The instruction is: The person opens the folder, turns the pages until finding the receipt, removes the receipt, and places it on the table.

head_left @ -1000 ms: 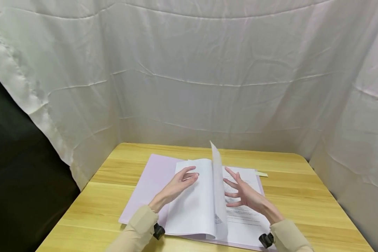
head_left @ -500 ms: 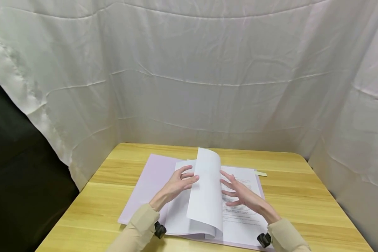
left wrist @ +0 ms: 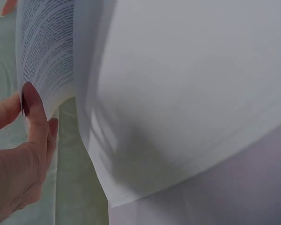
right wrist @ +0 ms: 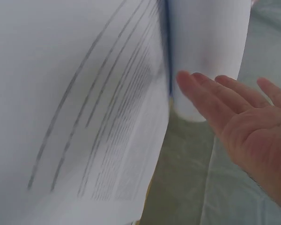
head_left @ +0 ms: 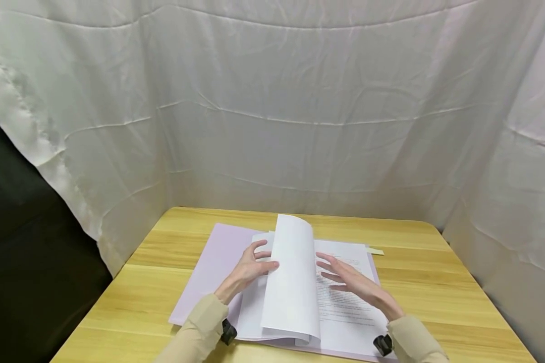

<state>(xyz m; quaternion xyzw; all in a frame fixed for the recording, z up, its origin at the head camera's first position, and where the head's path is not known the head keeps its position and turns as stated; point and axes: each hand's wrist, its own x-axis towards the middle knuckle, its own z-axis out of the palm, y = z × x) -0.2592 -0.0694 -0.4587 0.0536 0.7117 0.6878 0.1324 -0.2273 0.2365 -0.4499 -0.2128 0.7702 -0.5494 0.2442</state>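
A lilac folder [head_left: 206,275] lies open on the table with a stack of sheets in it. One white page [head_left: 292,282] stands curled up over the middle, its blank side towards the head camera. My left hand [head_left: 247,267] pinches the page's left edge between thumb and fingers; in the left wrist view, printed text shows on the page's underside [left wrist: 47,51]. My right hand [head_left: 354,282] hovers over the printed sheet [head_left: 345,320] on the right, fingers extended near the curled page and holding nothing. In the right wrist view its fingertips [right wrist: 185,79] overlap the curled page.
A pale yellow tab [head_left: 375,251] sticks out from the folder's right side. The wooden table [head_left: 136,282] ends at a hanging white curtain [head_left: 272,151] behind and on both sides. Black cloth [head_left: 27,242] hangs at far left.
The page has swung leftwards from near upright to curled over the left stack. My left hand has taken its edge. The right hand's fingers have drawn closer together.
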